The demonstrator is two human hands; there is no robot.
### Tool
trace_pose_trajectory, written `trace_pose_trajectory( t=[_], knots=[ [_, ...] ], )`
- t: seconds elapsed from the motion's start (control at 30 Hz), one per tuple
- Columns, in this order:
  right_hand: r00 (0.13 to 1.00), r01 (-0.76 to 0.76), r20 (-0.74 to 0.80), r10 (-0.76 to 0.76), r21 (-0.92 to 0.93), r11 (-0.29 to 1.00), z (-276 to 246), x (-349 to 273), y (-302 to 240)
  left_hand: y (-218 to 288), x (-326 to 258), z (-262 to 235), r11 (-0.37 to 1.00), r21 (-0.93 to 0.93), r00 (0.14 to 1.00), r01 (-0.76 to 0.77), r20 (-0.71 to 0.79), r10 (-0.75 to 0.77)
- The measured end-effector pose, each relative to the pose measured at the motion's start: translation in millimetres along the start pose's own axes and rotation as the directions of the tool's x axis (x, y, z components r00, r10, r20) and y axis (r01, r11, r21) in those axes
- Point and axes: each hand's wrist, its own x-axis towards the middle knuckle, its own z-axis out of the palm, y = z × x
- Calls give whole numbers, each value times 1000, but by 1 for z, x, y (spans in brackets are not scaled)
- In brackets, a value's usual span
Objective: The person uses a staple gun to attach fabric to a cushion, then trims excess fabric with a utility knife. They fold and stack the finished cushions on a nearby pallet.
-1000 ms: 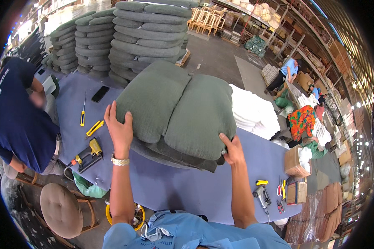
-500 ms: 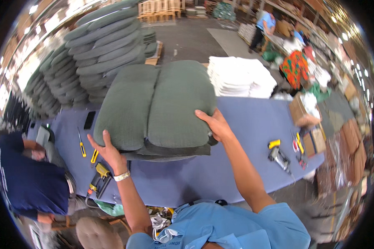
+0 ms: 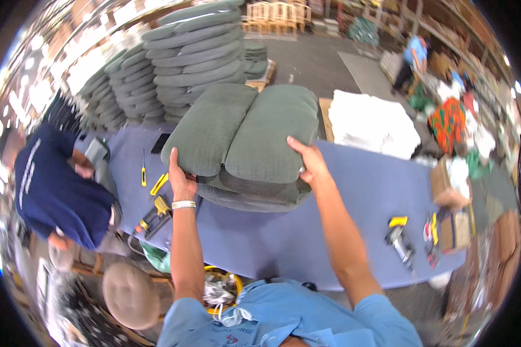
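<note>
A stack of green padded cushions [image 3: 249,136] lies on the blue-covered table [image 3: 295,231]. My left hand [image 3: 180,173] presses on the near left edge of the top cushion, a bracelet on its wrist. My right hand [image 3: 309,162] rests on the cushion's near right corner, fingers spread over the fabric. Both hands grasp the top cushion by its front edge.
A person in a dark blue shirt [image 3: 55,185] works at the table's left end. Yellow-handled tools [image 3: 156,185] and a stapler [image 3: 150,217] lie near my left hand; another tool [image 3: 400,240] lies to the right. Tall cushion stacks [image 3: 185,58] stand behind. White padding [image 3: 370,121] lies far right.
My head has turned, shifting the view. Both hands stay on the cushion's front edge, the left one moved up onto the cushion's left corner.
</note>
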Motion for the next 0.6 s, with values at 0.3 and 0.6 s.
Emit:
trace_pose_trajectory(
  t=[0.3, 0.6],
  knots=[
    [997, -5, 80, 12, -84, 996, -22, -6, 20, -11, -11, -20, 990, 93, 993, -104, -50, 109],
    [994, 50, 93, -52, 19, 999, -32, -10, 31, -9, -24, -30, 992, 96, 996, -87, 7, 87]
  ],
)
